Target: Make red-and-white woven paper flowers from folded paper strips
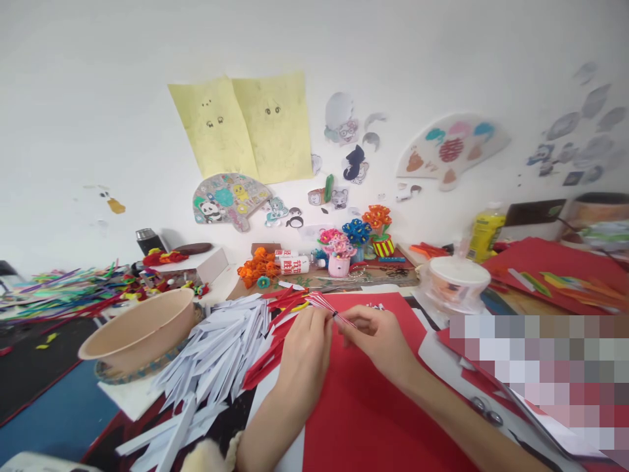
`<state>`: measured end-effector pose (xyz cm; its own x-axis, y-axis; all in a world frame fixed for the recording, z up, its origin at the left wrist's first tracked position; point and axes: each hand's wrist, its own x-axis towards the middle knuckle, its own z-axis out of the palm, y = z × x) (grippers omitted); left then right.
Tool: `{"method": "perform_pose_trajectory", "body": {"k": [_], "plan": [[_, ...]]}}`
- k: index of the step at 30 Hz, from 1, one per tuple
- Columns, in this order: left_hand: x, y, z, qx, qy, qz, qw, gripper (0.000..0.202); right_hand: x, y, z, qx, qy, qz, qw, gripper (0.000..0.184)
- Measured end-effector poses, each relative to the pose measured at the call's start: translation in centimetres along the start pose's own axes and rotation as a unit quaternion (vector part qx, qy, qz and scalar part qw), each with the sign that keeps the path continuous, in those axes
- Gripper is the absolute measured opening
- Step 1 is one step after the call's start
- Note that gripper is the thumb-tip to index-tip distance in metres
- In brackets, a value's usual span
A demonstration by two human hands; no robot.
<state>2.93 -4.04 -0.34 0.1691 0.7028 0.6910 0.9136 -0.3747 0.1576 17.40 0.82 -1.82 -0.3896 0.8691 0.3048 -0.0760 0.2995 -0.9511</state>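
Note:
My left hand [307, 347] and my right hand [381, 337] meet over a red paper sheet [366, 406]. Both pinch a thin bundle of red and white paper strips [327, 305] that fans out up and to the left from the fingertips. The fingers of both hands are closed on the bundle. A pile of white paper strips [219, 351] lies just left of my left hand. Red strips [275, 328] lie between that pile and the hand.
A tan bowl [140, 331] stands at the left, with colourful strips [63, 285] behind it. Paper flowers [356, 239], glue bottles [293, 263], a white lidded tub [457, 278] and a yellow bottle [484, 233] line the back. Red sheets [555, 269] lie at the right.

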Motion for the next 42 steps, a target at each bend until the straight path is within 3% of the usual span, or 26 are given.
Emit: {"method": "perform_pose_trajectory", "body": {"k": [21, 24, 28, 29, 34, 39, 42], "plan": [[0.7, 0.3, -0.4, 0.097, 0.093, 0.031, 0.990, 0.015, -0.3, -1.6, -0.2, -0.011, -0.027, -0.007, 1.000, 0.030], [0.9, -0.7, -1.4, 0.105, 0.101, 0.007, 0.989, 0.015, -0.7, -1.7, -0.5, -0.019, -0.031, -0.002, 0.999, 0.027], [1.0, -2.5, -3.3, 0.087, 0.144, -0.071, 0.983, 0.006, -0.8, -1.3, -0.8, -0.013, -0.043, 0.013, 0.999, 0.025], [1.1, -2.8, -3.5, 0.072, 0.141, -0.080, 0.984, 0.007, -0.7, -1.2, -0.9, -0.003, -0.041, 0.018, 0.999, 0.026], [1.6, -2.6, -3.4, -0.096, 0.010, -0.063, 0.993, 0.021, -0.1, -0.9, -1.4, 0.038, -0.024, 0.057, 0.997, 0.035], [1.6, -2.2, -3.5, -0.235, -0.084, -0.086, 0.965, 0.025, -0.2, -1.0, -1.8, 0.120, -0.040, 0.115, 0.985, 0.041], [1.4, -2.2, -3.1, -0.268, -0.098, -0.117, 0.951, 0.020, -0.2, -0.9, -1.8, 0.149, -0.062, 0.143, 0.977, 0.036]]}}
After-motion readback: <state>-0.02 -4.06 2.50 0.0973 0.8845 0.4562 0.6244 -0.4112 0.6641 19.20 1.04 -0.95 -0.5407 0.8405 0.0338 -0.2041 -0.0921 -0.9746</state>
